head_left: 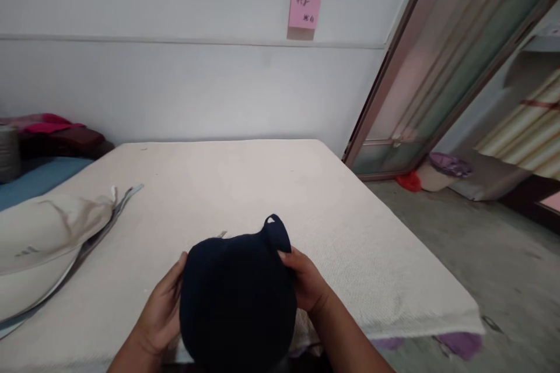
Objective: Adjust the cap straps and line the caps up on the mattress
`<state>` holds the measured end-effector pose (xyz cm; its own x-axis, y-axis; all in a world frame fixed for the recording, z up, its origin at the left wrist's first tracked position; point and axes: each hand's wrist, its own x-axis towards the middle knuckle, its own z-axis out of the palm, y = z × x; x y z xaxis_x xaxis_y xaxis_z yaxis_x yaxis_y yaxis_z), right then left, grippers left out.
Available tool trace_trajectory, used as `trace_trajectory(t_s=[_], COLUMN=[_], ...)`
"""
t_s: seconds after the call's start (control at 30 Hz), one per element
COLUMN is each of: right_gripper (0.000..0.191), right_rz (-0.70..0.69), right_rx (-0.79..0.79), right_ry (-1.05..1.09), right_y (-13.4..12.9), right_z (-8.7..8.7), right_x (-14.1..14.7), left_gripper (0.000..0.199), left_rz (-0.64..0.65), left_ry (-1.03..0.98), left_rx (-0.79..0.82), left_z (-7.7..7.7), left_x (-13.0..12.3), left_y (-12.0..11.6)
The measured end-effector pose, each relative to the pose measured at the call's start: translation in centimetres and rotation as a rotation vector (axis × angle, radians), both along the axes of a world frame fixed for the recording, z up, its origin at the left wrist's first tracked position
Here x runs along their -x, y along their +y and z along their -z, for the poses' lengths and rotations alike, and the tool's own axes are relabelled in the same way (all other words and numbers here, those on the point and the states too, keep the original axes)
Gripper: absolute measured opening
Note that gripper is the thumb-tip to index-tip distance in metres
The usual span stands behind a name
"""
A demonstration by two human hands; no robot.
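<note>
A dark navy cloth cap (238, 297) is held up between my two hands, above the near edge of the bed. At its upper right a strap end forms a small loop. My left hand (163, 309) grips the cap's left side, fingers hidden behind it. On the right side, my right hand (306, 280) pinches the cloth just under the strap loop, its thumb in front. The cap's lower end runs into the bottom of the picture. Off to the left lies a beige cap (52, 227) with a small three-stripe logo, its grey strap pointing toward the middle.
A cream cover (245, 186) spreads over the flat bed. Pink and dark cloths (52, 128) are heaped at the far left. A pink note (304, 9) is taped to the white wall. A sliding door (406, 70) and a lined bin (441, 172) stand at the right.
</note>
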<state>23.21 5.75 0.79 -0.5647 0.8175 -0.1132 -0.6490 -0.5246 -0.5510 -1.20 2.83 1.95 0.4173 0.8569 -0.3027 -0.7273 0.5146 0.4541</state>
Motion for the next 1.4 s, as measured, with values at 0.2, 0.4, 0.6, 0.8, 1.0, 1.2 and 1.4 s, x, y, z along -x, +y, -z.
trace_trajectory(t_s=[0.2,0.4,0.6,0.8,1.0,1.2,1.4], right_gripper=[0.036,0.022,0.016,0.017,0.014,0.007,0.021], right_rz=[-0.260,-0.148,-0.116,-0.062,-0.036,0.023,0.009], right_rx=[-0.032,-0.122,-0.214,-0.239,-0.225,-0.179,-0.157], right_ry=[-0.042,-0.096,-0.157,-0.181,-0.323,-0.278,-0.374], right_y=[-1.3,-0.9,-0.2,0.0,0.4,0.7,0.5], right_z=[1.2,0.0,-0.3,-0.4,-0.8,-0.8,-0.5], right_x=[-1.2,-2.0,-1.5,-1.0,-0.9,-0.7,0.7], left_gripper=[0.021,0.018,0.041,0.022,0.017,0.016,0.019], left_rz=[-0.135,-0.030,0.111,0.056,0.039,0.032,0.065], left_ry=[0.187,0.270,0.432,0.426,0.500,0.463,0.465], left_rx=[0.148,-0.023,-0.033,0.027,-0.015,0.025,0.042], left_z=[-1.0,-1.1,-0.6,-0.6,0.1,0.6,1.2], left_x=[0.6,-0.1,-1.2,-2.2,-2.9,-3.4,-3.7], left_y=[-0.9,-1.9,-1.6,-1.2,-0.7,-0.6,-0.7])
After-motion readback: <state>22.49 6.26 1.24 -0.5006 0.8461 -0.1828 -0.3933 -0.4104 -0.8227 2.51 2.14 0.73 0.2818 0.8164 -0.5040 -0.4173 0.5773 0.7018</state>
